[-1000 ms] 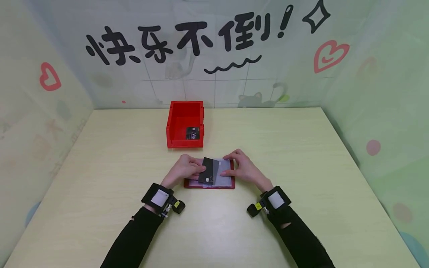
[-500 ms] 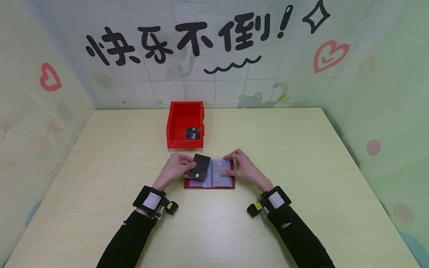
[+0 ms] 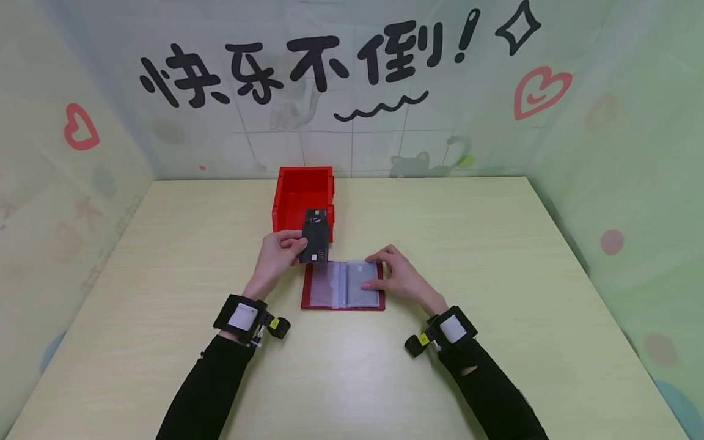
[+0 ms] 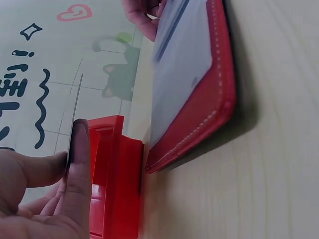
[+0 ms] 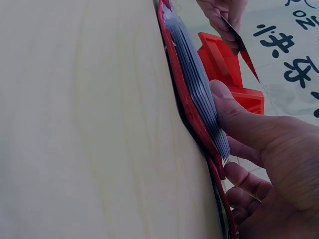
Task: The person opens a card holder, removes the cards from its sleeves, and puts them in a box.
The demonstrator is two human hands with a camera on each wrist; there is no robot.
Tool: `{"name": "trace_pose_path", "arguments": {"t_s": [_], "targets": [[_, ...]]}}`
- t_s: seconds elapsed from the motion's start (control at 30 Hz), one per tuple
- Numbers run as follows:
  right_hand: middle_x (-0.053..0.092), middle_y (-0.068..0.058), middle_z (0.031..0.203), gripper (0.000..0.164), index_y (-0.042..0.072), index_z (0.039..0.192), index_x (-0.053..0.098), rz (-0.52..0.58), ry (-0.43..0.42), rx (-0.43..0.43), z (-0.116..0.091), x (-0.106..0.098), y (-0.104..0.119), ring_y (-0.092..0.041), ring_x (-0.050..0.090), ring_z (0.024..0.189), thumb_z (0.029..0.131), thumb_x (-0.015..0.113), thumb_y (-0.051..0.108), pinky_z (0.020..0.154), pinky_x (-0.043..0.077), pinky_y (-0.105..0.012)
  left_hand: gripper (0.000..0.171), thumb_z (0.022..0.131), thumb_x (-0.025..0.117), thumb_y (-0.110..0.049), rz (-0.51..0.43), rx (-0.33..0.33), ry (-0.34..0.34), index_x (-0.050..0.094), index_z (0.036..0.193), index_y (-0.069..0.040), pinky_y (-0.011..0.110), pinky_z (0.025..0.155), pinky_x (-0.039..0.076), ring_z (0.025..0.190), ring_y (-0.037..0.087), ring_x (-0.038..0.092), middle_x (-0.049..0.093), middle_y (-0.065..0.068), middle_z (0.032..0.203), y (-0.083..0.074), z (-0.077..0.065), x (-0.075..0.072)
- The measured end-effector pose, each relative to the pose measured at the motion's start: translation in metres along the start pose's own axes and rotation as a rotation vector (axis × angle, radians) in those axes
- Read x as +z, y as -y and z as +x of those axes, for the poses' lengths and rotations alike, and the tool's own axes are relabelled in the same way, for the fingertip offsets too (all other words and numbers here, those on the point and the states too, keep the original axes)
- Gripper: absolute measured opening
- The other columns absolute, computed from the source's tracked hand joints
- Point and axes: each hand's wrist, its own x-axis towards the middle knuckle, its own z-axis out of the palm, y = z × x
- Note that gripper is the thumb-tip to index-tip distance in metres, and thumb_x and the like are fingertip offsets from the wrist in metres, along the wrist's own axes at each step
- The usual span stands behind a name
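Over the near end of a red plastic bin (image 3: 299, 198), the left hand (image 3: 279, 252) is holding a thin black card (image 3: 315, 247) with pale lettering, its thumb and forefinger pinching the card along one side. The left wrist view is showing that card edge-on, as a narrow dark line between thumb and fingers. Whether it is touching the bin wall, I cannot tell. Just beyond the card's far edge, part of a second black card (image 3: 316, 213) is showing inside the bin.

Nearer the person, a red stitched card holder (image 3: 305, 293) is lying unfolded on the pale wood-grain counter (image 3: 352, 379), with clear plastic sleeves (image 3: 360, 294) covering both halves. The right hand (image 3: 393, 275) is gripping its right side: the thumb is pressing on the sleeves, and the other fingers are bending round the outer edge. In the right wrist view, the sleeves are stacking up in many thin layers beside the red cover.

Black long sleeves (image 3: 206, 388) are covering both forearms, and each wrist is wearing a black strapped camera mount (image 3: 224, 311) with a white patch. Behind the counter, a pale printed backdrop (image 3: 247, 156) is displaying large dark Chinese characters and red hearts.
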Motion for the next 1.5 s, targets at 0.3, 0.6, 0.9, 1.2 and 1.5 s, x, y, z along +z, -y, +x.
{"name": "trace_pose_path", "arguments": {"t_s": [0.3,0.6,0.9,1.2,1.5], "targets": [[0.053,-0.011,0.122,0.053,0.008,0.130,0.065,0.004,0.000,0.004,0.000,-0.001,0.001,-0.026,0.049,0.114,0.083,0.083,0.027,0.096,0.043,-0.038,0.035,0.100,0.061,-0.012,-0.016,0.066,-0.104,0.061,0.131,0.003,0.018,0.063,0.053,0.072,0.009,0.058,0.069,0.027,0.119,-0.010,0.018,0.002],[0.053,-0.010,0.122,0.054,0.008,0.130,0.065,0.007,0.004,0.012,0.000,0.000,0.000,-0.025,0.049,0.113,0.083,0.083,0.028,0.092,0.042,-0.035,0.038,0.102,0.057,-0.013,0.041,0.034,-0.153,0.057,0.138,-0.002,0.018,0.072,0.054,0.102,0.026,0.061,0.066,0.021,0.125,-0.020,0.033,0.002],[0.053,-0.010,0.120,0.054,0.008,0.130,0.065,0.009,0.002,0.011,0.000,-0.001,0.000,-0.025,0.048,0.111,0.083,0.084,0.028,0.090,0.041,-0.035,0.040,0.101,0.055,-0.009,0.143,0.078,-0.200,0.055,0.140,0.000,0.043,0.099,0.054,0.119,0.033,0.058,0.061,0.022,0.133,-0.033,0.050,0.010],[0.053,-0.010,0.121,0.056,0.008,0.130,0.065,0.005,0.004,0.003,0.001,-0.001,0.000,-0.024,0.048,0.112,0.082,0.084,0.028,0.090,0.041,-0.035,0.043,0.098,0.058,-0.004,0.282,0.149,-0.259,0.052,0.141,0.002,0.047,0.093,0.057,0.106,0.038,0.062,0.065,0.025,0.124,-0.035,0.059,0.020],[0.052,-0.011,0.121,0.055,0.007,0.130,0.065,0.001,0.003,0.005,0.000,-0.002,0.001,-0.025,0.048,0.112,0.083,0.083,0.027,0.091,0.041,-0.035,0.026,0.096,0.059,-0.004,0.452,0.184,-0.244,0.066,0.121,0.003,0.050,0.095,0.054,0.104,0.040,0.064,0.070,0.025,0.115,-0.027,0.065,0.027]]}}
